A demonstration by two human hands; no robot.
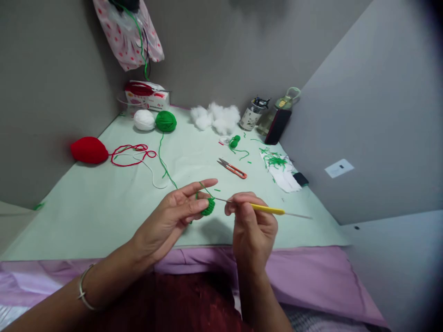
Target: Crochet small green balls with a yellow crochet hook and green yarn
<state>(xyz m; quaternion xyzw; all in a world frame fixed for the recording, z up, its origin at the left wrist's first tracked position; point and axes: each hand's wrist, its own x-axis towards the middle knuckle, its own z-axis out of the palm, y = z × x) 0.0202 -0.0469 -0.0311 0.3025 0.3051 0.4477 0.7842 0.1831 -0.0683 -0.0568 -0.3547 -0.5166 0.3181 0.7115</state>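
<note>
Between the thumb and fingers of my left hand is a small green crochet piece. Green yarn runs over the raised index finger of that hand and back to a green yarn ball on the table. My right hand grips a crochet hook with a yellow handle, its thin metal shaft pointing left. The hook's tip meets the top edge of the green piece; whether it passes through a stitch is too small to tell.
Orange-handled thread snips lie beyond my hands. Farther back are a red yarn ball, a white yarn ball, white stuffing, a pen holder, a bottle and a phone. Green scraps lie on white paper.
</note>
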